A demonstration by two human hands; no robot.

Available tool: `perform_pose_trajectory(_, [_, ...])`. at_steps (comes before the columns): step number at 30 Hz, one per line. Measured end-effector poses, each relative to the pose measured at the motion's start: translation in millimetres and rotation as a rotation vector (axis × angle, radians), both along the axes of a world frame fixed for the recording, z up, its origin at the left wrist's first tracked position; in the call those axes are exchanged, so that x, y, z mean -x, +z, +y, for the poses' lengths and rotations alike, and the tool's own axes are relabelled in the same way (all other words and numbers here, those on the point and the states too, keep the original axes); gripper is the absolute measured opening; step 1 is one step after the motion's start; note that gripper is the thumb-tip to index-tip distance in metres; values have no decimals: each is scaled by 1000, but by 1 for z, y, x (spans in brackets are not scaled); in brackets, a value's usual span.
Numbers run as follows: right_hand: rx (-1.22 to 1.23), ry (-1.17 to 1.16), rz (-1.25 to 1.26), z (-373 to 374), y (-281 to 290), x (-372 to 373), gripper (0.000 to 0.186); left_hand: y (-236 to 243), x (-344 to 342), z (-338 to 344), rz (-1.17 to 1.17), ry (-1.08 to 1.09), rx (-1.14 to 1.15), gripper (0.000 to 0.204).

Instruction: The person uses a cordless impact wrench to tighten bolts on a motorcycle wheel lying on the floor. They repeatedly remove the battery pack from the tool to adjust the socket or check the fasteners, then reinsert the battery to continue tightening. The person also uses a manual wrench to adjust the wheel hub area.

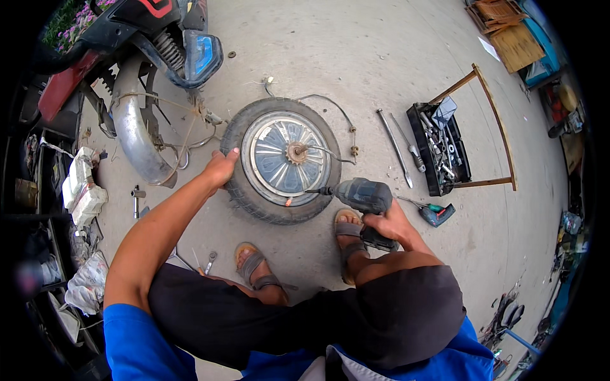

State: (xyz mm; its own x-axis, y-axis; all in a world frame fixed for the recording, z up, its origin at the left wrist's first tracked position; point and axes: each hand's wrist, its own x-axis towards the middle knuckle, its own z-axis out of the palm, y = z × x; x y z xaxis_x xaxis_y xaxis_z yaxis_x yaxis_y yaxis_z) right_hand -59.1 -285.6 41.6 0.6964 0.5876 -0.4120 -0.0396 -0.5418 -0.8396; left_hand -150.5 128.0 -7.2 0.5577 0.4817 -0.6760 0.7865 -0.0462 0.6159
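Observation:
A wheel with a hub motor and black tire lies flat on the floor between my feet, a cable running from its centre. My left hand grips the left side of the tire, thumb on top. My right hand is closed on the handle of a grey-black power drill, held over the tire's lower right. The drill's long bit points left, onto or just over the hub's rim; contact is unclear.
A two-wheeler stands at upper left. At right are a long metal bar, a black toolbox, a wooden frame and a green-handled tool. A socket wrench lies left. Clutter lines both edges.

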Motion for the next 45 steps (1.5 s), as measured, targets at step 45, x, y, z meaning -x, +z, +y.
perform_pose_trajectory(45, [43,91,162,30,26,-9,31,-4,-7,-1,36,-49,-18,80])
